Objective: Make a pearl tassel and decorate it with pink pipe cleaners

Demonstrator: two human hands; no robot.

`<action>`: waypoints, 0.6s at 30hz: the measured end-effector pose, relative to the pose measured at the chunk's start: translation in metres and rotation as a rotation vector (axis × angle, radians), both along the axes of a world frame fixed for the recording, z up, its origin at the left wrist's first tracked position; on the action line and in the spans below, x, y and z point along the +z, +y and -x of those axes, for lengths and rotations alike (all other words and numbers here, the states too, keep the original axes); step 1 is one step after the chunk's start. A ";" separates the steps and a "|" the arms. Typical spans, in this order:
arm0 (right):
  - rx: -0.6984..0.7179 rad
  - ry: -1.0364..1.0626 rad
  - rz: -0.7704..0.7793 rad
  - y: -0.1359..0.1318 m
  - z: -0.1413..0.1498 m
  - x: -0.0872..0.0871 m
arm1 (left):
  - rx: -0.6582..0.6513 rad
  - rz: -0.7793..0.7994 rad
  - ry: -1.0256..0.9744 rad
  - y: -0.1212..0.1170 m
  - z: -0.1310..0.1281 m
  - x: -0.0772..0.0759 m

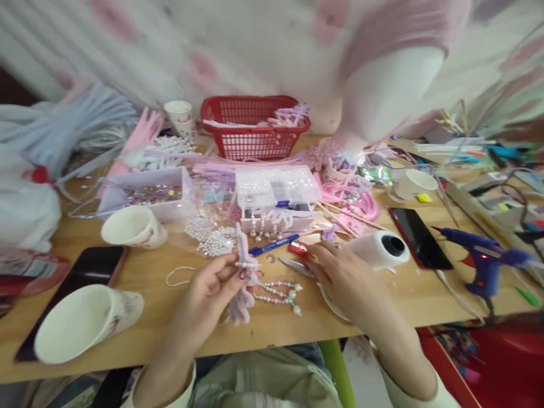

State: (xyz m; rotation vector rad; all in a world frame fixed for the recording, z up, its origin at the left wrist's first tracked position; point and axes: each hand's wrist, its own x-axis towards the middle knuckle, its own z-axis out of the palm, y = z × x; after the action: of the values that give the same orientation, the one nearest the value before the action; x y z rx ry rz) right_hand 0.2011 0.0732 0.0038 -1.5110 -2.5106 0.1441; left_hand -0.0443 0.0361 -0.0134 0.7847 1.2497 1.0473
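Your left hand (204, 289) pinched a fuzzy ornament (241, 306) beside bead strands (292, 294), already strung — loose pearls (217, 241) lay unstrung; your right hand (351, 280) partly covered scissors (296, 266), its grip impossible to tell.

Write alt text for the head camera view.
The left hand holds a fuzzy lilac piece beside beaded strands on a cluttered wooden table; the right hand is near a metal blade. Behind are a bead box and a red basket.
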 end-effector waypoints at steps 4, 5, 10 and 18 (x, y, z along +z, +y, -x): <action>0.018 -0.229 0.102 0.032 0.004 -0.016 | 0.133 -0.006 -0.084 -0.005 -0.011 0.005; 0.019 -0.261 0.095 0.035 0.003 -0.017 | 0.172 -0.008 -0.102 -0.005 -0.013 0.005; 0.023 -0.137 0.067 0.037 -0.001 -0.009 | 0.221 -0.066 -0.232 0.002 -0.018 -0.002; -0.205 0.987 0.440 -0.008 0.021 -0.003 | 0.389 -0.015 -0.215 0.002 -0.039 0.014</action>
State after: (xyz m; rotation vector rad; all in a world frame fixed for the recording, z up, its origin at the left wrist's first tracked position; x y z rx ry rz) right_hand 0.1798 0.0652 0.0008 -1.3204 -1.5713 1.1457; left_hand -0.0057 0.0382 0.0003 0.4319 1.2349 1.4161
